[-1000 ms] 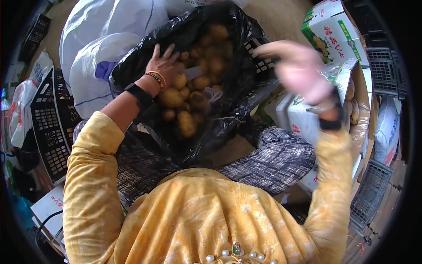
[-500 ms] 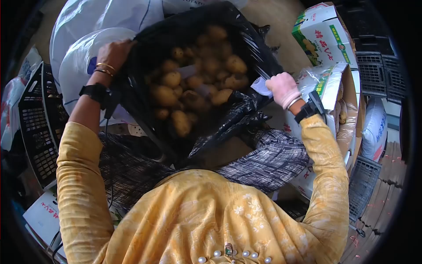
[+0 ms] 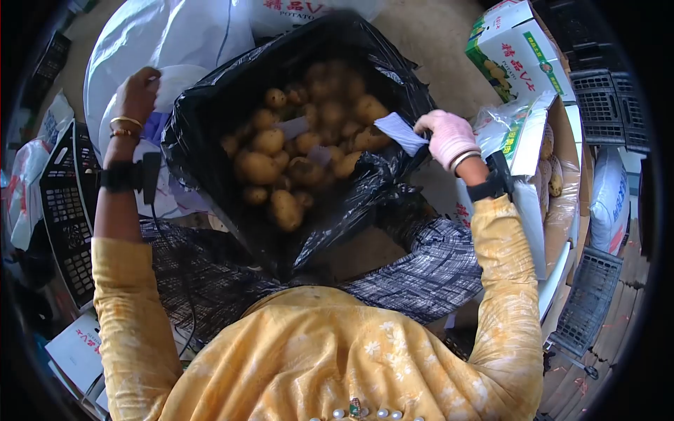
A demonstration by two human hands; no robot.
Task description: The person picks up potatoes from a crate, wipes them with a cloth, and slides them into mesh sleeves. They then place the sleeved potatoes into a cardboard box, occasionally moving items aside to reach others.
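- Since half a second ago, the left hand [image 3: 137, 88] has slid off the black bag [image 3: 210, 119] onto the white sack [image 3: 182, 35]. Its fingers are curled, but its grip cannot be told.
- The gloved right hand [image 3: 449, 137] pinches a white slip [image 3: 400, 131] at the bag's right rim, above the potatoes [image 3: 281, 151].

One head-worn camera is looking forward and steeply down, sitting close above the black bag [image 3: 351, 203], which is filling centre frame.
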